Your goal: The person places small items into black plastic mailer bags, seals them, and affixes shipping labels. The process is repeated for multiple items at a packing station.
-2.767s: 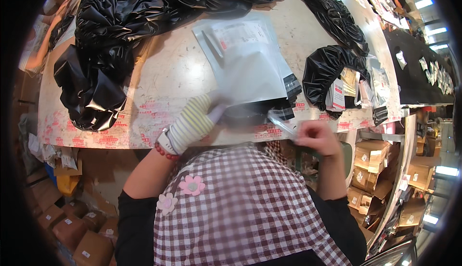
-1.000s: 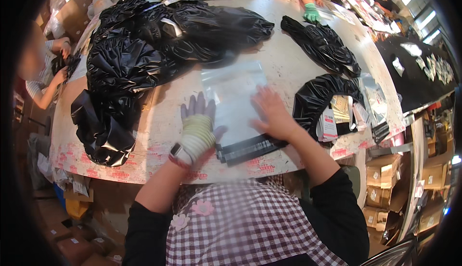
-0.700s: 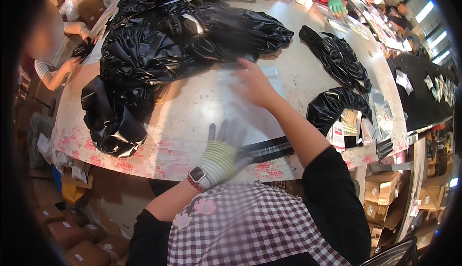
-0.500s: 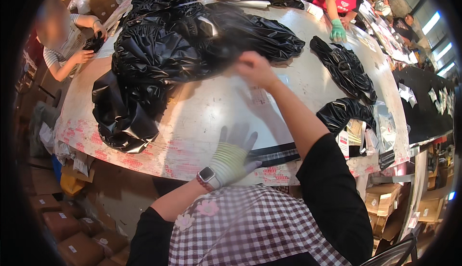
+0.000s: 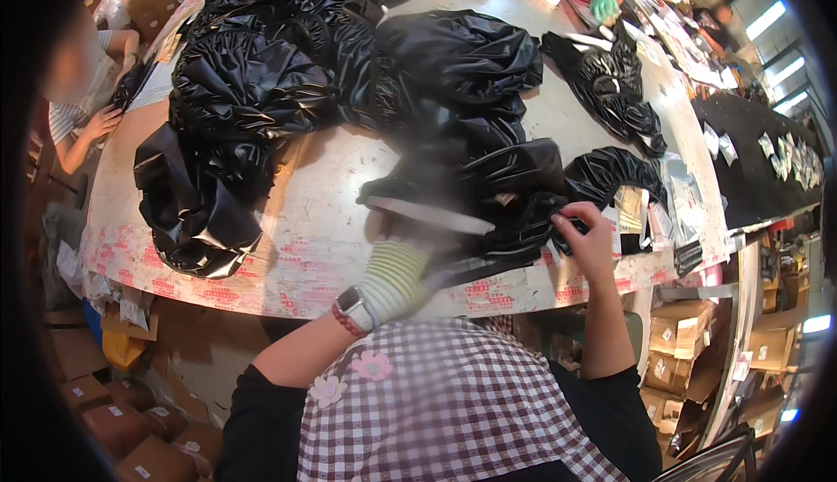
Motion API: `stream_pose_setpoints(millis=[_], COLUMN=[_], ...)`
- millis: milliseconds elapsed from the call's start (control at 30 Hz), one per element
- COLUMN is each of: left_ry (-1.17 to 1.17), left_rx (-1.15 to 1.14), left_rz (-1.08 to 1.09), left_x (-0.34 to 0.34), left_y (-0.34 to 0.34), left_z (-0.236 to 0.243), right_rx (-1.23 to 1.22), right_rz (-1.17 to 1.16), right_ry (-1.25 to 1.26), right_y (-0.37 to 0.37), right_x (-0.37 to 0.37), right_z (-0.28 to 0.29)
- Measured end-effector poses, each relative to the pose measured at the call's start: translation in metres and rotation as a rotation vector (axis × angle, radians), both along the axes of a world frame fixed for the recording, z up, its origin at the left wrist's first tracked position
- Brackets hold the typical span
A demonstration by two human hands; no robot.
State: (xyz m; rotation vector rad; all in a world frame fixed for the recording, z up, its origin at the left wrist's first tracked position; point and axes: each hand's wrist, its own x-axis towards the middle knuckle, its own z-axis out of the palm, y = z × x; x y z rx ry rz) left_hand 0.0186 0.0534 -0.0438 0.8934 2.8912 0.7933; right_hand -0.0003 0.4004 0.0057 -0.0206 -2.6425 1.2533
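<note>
A shiny black gathered fabric piece (image 5: 510, 173) lies drawn toward the table's near side, blurred on its left part. My right hand (image 5: 588, 238), bare, pinches its right end between thumb and fingers. My left hand (image 5: 397, 274), in a white glove with yellow-green stripes, is at its near left side; the fingers are smeared and partly covered by the black fabric. A pale strip (image 5: 432, 216) shows along the piece, just above the left hand. Farther back spreads a large heap of the same black fabric (image 5: 253, 81), joining the piece in front.
More black pieces (image 5: 610, 85) lie along the right of the pale table (image 5: 305, 260), with clear plastic packets (image 5: 684, 199) nearby. One person works at the far left; another, with a green glove (image 5: 602, 3), stands at the far right. Cardboard boxes (image 5: 680, 325) are stacked below right.
My right hand has come from the heap toward me and to the right, pulling a black piece over the near table. The left hand's fingers, bare to view before, are now partly covered.
</note>
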Motion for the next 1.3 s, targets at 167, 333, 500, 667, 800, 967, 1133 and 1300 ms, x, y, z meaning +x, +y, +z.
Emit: stream_pose_setpoints(millis=[167,333,500,667,800,967,1133,1300], left_ry=[-0.028,0.081,0.003,-0.321,-0.43,-0.063,0.117,0.271], left_rx=[0.375,0.559,0.762,0.846,0.214,0.392,0.068,0.201], left_rz=[0.152,0.391,0.47,0.186,-0.41,0.091,0.314,0.443], left_x=[-0.013,-0.084,-0.06,0.023,0.023,-0.021,-0.058,-0.081], left_y=[-0.024,-0.021,-0.008,0.011,0.005,-0.012,0.001,0.018], left_z=[0.047,0.034,0.049,0.086,0.067,0.054,0.017,0.007], right_rx=[0.225,0.355,0.321,0.186,0.568,0.386,0.218,0.475], right_rz=[-0.098,-0.007,0.001,0.178,0.392,0.187,0.225,0.34], right_ry=[0.09,0.081,0.384,0.793,0.318,0.314,0.068,0.079], right_y=[-0.054,-0.08,-0.075,-0.091,-0.074,-0.067,-0.07,-0.077], right_x=[0.026,-0.003,-0.044,-0.089,-0.118,-0.045,0.013,0.019], right_z=[-0.021,-0.036,0.022,0.06,0.003,0.006,-0.015,-0.026])
